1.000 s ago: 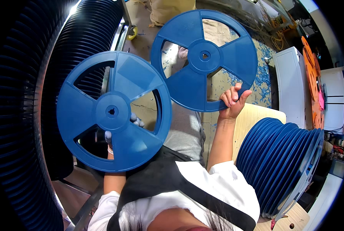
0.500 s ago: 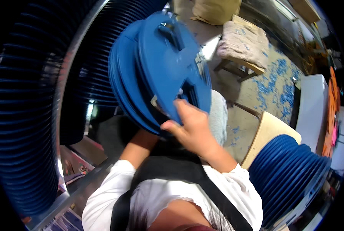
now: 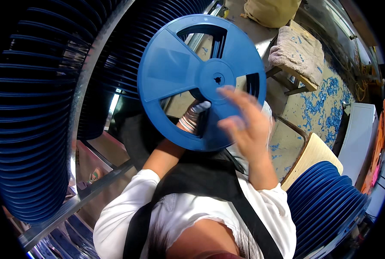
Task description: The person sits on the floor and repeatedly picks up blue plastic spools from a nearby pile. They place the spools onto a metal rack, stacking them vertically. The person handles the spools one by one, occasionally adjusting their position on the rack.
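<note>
A blue plastic reel (image 3: 171,64) with a round hub, a small center hole and wide cutouts lies before me, its face toward me. More blue reel edges show through its cutouts, so it seems to be on top of a stack. My left hand (image 3: 193,117), with white coverings on its fingers, shows through the lower left cutout and holds the reels from beneath; part of it is hidden. Over the lower right of the top reel is my right hand (image 3: 248,125), blurred, with thumb and fingers apart and nothing visible in them.
Long rows of blue reels (image 3: 33,129) stand on a metal rack (image 3: 78,103) at the left. More reels (image 3: 326,207) rest by a wooden chair (image 3: 315,157) at the right. A stool with a cloth (image 3: 298,54) stands beyond, near blue scraps (image 3: 326,108) on the floor.
The reels have turned from a tilt to face me, showing the whole top disc. My right hand has let go of the rim and moved right. My left hand now shows through a cutout.
</note>
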Demonstrator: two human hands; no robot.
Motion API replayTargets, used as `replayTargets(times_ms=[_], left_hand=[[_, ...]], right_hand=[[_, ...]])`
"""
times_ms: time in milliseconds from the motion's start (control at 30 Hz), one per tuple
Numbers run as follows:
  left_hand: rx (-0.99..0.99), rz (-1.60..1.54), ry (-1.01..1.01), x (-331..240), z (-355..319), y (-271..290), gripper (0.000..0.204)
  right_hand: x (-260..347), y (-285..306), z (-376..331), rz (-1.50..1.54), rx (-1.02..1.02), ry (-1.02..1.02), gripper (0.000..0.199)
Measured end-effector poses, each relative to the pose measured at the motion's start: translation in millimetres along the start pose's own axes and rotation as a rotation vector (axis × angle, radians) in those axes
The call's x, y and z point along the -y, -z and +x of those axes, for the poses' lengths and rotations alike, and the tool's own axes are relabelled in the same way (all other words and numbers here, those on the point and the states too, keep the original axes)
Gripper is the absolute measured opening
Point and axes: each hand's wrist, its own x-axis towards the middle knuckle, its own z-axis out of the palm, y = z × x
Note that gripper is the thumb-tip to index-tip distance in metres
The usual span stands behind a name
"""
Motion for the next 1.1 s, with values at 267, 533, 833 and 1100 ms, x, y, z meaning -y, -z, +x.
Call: replayTargets(times_ms=[267,533,833,1100], left_hand=[[-0.013,0.018,-0.004,-4,0,3,0.055],[-0.172,0.155,-0.088,-43,-31,-1,0.053],[-0.578,0.280,-0.095,-75,-160,-49,0.050],[-0.902,0.246,-0.109,-68,-256,-104,0.048]], right_hand=[[-125,30,-29,0.667,-0.515,-0.558,0.047],[-142,1,-16,0.847,-0.220,-0.596,0.062],[-128,-128,10,1.169,0.317,-1.076,0.052],[-66,-228,56,1.025,1.222,-0.342,0.058]])
